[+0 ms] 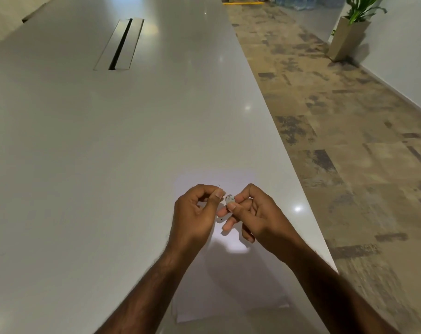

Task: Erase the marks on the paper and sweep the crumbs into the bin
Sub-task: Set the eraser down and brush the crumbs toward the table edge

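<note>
The right hand's fingers (232,205) pinch a small greyish eraser (229,198) at lower centre of the frame, while the left hand (196,213) has its thumb and forefinger curled close together just beside the eraser; whether they touch it or hold anything I cannot tell. Both hover above the white paper (231,280) lying on the pale surface (108,141) near its right edge. No bin shows, so crumbs could be brushed off that edge onto the floor (349,141).

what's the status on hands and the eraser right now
Right hand pinches eraser; left hand curled beside it, contact unclear. Both above paper. No bin in view. Nothing in the way.
</note>
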### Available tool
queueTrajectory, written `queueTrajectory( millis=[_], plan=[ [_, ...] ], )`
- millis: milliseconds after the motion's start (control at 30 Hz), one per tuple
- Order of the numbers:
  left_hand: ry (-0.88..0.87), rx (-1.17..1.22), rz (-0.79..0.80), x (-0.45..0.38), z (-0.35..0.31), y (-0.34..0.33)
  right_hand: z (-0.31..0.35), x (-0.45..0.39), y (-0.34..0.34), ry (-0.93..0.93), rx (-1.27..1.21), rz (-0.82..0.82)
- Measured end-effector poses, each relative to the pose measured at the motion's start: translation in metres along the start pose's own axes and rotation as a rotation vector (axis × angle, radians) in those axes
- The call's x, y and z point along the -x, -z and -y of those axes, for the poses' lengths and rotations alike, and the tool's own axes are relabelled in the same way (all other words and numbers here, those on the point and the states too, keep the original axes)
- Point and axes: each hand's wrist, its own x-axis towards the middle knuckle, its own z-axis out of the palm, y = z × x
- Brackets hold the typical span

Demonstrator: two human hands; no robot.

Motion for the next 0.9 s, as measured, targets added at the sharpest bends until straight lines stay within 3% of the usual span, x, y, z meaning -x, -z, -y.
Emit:
queueTrajectory(
  millis=[500, 733, 900],
  plan=[
    [-0.298, -0.626, 0.093, -0.017, 0.026, 0.011, -0.035, -0.042, 0.071, 0.004, 0.285, -0.394],
    [-0.324, -0.657, 0.036, -0.024, 0.03, 0.017, -0.052, -0.065, 0.09, -0.003, 0.474, -0.539],
    [-0.21, -0.57, 0.007, -0.027, 0.036, 0.025, -0.056, -0.083, 0.093, 0.035, 0.62, -0.617]
  ],
)
